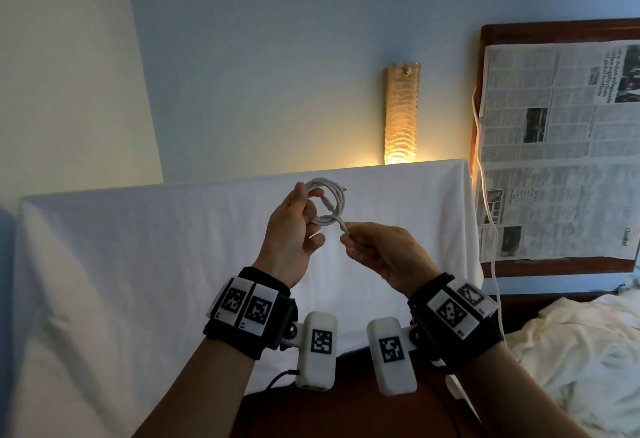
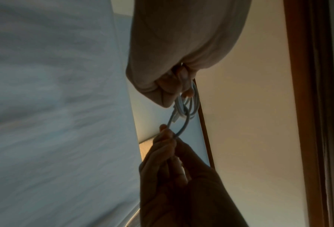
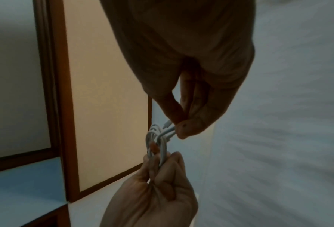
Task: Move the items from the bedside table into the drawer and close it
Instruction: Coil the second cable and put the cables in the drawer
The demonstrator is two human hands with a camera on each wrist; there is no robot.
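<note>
A white charging cable (image 1: 329, 203), wound into a small coil, is held up in front of a white sheet-covered pillow. My left hand (image 1: 304, 202) grips the coil's left side between thumb and curled fingers. My right hand (image 1: 346, 235) pinches a loose strand coming off the coil's lower edge. In the left wrist view the coil (image 2: 189, 106) hangs from my left fingers (image 2: 185, 83), and my right hand (image 2: 170, 138) pinches a loop below. From the right wrist, the cable (image 3: 160, 138) runs between my right hand (image 3: 179, 127) and my left hand (image 3: 162, 173). No drawer is in view.
A wood-edged surface covered with newspaper (image 1: 554, 146) lies at the right, with a second white cord (image 1: 479, 160) trailing along its left edge. A lit wall lamp (image 1: 401, 115) glows behind the pillow (image 1: 138, 264). Rumpled cream bedding (image 1: 571, 351) fills the lower right.
</note>
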